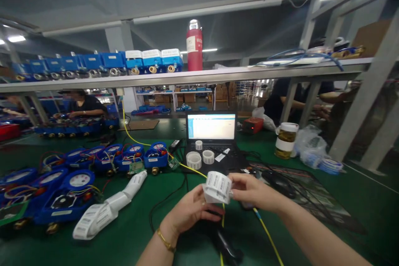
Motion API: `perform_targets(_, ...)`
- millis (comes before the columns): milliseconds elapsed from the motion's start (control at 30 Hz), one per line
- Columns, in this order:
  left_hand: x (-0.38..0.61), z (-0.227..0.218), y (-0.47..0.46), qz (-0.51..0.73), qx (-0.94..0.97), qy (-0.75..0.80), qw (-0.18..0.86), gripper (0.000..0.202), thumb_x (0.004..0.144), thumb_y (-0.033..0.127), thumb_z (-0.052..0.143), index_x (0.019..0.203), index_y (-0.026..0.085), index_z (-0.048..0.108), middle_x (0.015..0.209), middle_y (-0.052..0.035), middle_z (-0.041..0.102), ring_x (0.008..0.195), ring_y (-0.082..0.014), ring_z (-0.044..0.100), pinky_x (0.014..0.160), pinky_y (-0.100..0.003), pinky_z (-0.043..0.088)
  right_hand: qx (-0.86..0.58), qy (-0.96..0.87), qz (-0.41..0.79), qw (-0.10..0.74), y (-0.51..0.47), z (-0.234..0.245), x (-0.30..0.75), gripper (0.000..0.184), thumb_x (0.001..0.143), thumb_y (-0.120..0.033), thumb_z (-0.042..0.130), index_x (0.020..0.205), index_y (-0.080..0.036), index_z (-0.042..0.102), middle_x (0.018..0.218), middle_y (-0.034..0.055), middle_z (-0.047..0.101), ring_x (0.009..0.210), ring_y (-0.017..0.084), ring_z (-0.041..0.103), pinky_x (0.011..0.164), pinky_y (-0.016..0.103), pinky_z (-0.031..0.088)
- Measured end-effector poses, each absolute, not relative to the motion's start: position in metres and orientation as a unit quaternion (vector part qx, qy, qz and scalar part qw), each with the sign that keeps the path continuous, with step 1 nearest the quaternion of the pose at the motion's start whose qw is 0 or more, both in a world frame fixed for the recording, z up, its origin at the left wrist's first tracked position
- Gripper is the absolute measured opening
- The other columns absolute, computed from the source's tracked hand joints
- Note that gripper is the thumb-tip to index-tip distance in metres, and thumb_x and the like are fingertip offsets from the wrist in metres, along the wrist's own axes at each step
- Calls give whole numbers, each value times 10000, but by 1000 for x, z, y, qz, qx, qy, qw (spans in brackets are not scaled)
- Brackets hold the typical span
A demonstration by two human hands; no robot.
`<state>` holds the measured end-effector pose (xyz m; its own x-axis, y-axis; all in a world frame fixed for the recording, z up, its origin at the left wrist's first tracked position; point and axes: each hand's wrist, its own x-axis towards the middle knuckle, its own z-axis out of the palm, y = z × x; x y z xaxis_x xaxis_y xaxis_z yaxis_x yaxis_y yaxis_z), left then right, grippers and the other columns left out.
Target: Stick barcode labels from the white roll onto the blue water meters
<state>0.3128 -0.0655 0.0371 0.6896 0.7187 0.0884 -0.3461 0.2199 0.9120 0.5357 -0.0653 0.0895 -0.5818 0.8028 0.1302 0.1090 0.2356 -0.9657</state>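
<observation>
Between my two hands is a roll of white barcode labels (218, 186), raised over the green tabletop. My left hand (193, 210) cups it from the left and below, with a gold bracelet on the wrist. Fingers of my right hand (254, 191) pinch its right edge. Below the roll lies a black handheld device (226, 243), partly hidden. Smaller label rolls (193, 160) stand on the laptop (212, 133), beside a loose white label (220, 157). To the left, a loose strip of printed labels (106, 212) lies in loops on the table.
Several blue meters (71, 195) with wires fill the table's left. A black mouse (279, 183) lies on a mat (324, 203) at right, near a jar (286, 141). A shelf (218, 75) crosses above, bearing a red bottle (195, 48). Yellow cable (268, 237) runs beneath my hands. Other people sit beyond.
</observation>
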Motion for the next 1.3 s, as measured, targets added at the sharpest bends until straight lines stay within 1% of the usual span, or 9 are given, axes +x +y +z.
perform_targets(167,308,44,-60,446,504,223,705,502,702,312,715,1108,119,492,1013,-113,602,816,-181,631,643,-259,523,-275,-764,515,274,-56,99,524,267,794,-401,620,883,-149,633,985,74,623,937,202,567,847,330,432)
perform_targets(267,304,43,-52,516,507,278,632,437,720,242,613,1110,139,447,1032,-100,569,693,-139,607,545,-240,497,-306,-787,462,272,-32,99,515,277,777,-399,608,863,-137,639,941,77,638,881,210,584,786,324,460)
perform_targets(400,299,35,-48,599,560,468,330,266,768,144,447,1031,182,461,977,-71,567,637,-132,545,542,-262,456,-430,-808,266,302,28,101,495,230,768,-367,532,795,-148,598,753,28,627,701,171,580,629,262,447)
perform_targets(467,297,31,-50,581,621,493,181,237,800,112,399,1002,195,491,942,-70,573,766,-175,563,668,-304,462,-476,-797,198,315,63,102,480,173,784,-319,505,782,-162,577,755,23,624,706,166,579,644,262,438)
perform_targets(567,295,28,-54,531,705,464,77,270,808,67,373,999,197,512,920,-81,578,872,-209,563,759,-324,443,-527,-782,127,307,110,100,458,129,811,-264,510,807,-161,588,847,44,633,805,175,582,743,295,434)
perform_targets(800,292,25,-58,480,734,481,31,327,744,35,398,1015,157,534,912,-115,587,860,-244,545,736,-353,434,-590,-777,68,211,148,86,425,194,770,-254,599,902,-123,654,911,116,661,876,257,611,782,390,445)
perform_targets(933,289,24,-58,473,715,514,17,318,728,52,420,1002,150,548,925,-120,588,859,-258,524,719,-375,428,-571,-792,48,210,125,83,426,337,783,-323,514,1024,-126,643,1043,161,649,978,318,598,823,403,443)
perform_targets(1167,285,21,-56,500,664,556,-11,302,728,68,456,1001,158,547,971,-111,579,915,-251,505,799,-370,436,-405,-814,144,390,4,56,444,352,758,-444,513,982,-200,633,1054,100,648,975,268,609,770,366,544)
perform_targets(1300,272,26,-60,516,597,611,-60,347,724,60,478,1058,143,516,1064,-139,550,1041,-266,479,936,-408,382,-353,-812,226,406,-53,47,447,321,787,-460,546,965,-210,640,1095,111,629,1007,257,602,761,317,571)
